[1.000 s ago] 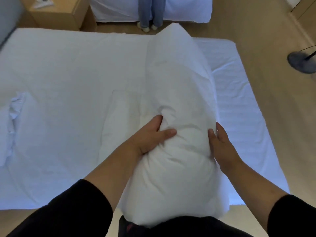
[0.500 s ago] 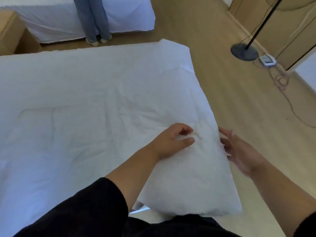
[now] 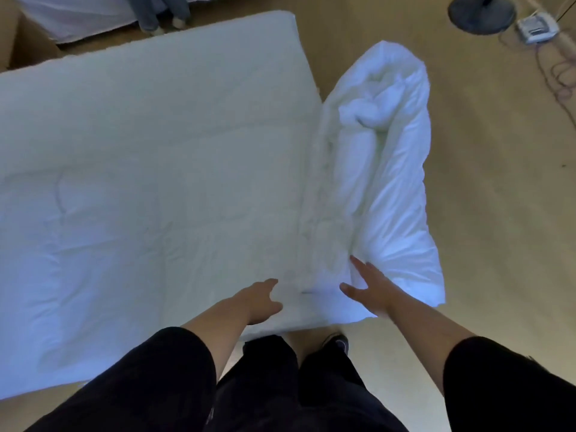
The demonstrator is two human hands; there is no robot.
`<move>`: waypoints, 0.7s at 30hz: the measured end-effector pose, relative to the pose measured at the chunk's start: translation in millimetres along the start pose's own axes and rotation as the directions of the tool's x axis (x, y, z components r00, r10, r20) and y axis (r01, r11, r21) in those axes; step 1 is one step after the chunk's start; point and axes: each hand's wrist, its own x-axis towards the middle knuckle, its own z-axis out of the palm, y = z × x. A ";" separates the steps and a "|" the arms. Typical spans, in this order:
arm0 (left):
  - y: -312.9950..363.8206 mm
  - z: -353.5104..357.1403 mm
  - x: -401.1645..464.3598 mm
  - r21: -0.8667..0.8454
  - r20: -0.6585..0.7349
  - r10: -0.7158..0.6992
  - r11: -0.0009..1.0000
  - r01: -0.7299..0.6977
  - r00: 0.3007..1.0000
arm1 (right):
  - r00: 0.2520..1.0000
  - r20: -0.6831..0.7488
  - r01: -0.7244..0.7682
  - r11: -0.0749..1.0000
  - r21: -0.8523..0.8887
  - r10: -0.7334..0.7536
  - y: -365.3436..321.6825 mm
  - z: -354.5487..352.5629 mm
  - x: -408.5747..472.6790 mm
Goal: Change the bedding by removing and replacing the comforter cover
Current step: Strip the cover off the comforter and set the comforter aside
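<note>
A white comforter lies rolled along the bed's right edge. Both hands, left hand and right hand, reach with fingers spread, gripping nothing. Best to press evenly along the roll, keeping it off the floor.

No writing, label, brand, number or sign can be read anywhere in this view. The small white device on the floor at about one o'clock is too blurred to show any marking, and the white bedding bears no legible tag.
</note>
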 end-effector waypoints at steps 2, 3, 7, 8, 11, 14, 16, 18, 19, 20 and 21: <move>-13.2 3.5 -2.3 -0.058 -0.010 -0.031 0.998 0.030 0.999 | 1.000 0.003 0.025 1.000 -0.006 -0.025 1.2 -1.0 11.2; -20.3 4.1 -3.2 -0.088 -0.025 -0.039 0.995 0.036 0.999 | 0.999 0.005 0.037 0.999 0.024 -0.037 0.3 -0.5 16.3; -33.6 -4.7 3.0 -0.288 -0.125 -0.065 0.957 0.026 0.990 | 0.999 -0.028 0.039 0.994 0.100 -0.037 -10.0 12.4 36.5; -33.5 -6.6 7.2 -0.349 -0.146 -0.067 0.937 0.012 0.987 | 0.997 -0.070 0.034 0.994 0.103 -0.027 -12.5 19.8 40.7; -20.6 -7.6 26.8 -0.523 -0.142 -0.068 0.852 -0.017 0.987 | 0.974 -0.221 -0.040 0.997 0.064 0.054 -17.7 41.9 51.0; 4.8 -2.4 55.6 -0.725 -0.070 -0.067 0.688 -0.005 0.995 | 0.933 -0.355 -0.079 0.996 -0.050 0.056 -16.3 61.7 60.9; 22.6 1.5 76.8 -0.814 -0.041 -0.053 0.581 -0.002 0.998 | 0.911 -0.412 -0.056 0.993 -0.105 0.008 -15.6 70.9 68.8; 35.3 6.1 93.0 -0.825 -0.073 -0.002 0.561 -0.059 0.997 | 0.885 -0.465 -0.052 0.991 -0.120 -0.010 -18.8 76.3 74.7; 38.9 6.7 96.7 -0.802 -0.100 0.016 0.591 -0.091 0.995 | 0.878 -0.478 -0.068 0.992 -0.111 0.007 -20.9 77.2 76.5; 39.9 6.3 98.0 -0.775 -0.118 0.024 0.623 -0.107 0.993 | 0.868 -0.495 -0.078 0.992 -0.095 0.021 -22.6 77.8 77.0; 38.5 4.9 96.4 -0.756 -0.116 0.033 0.645 -0.110 0.993 | 0.862 -0.507 -0.085 0.993 -0.086 0.030 -23.4 77.7 75.8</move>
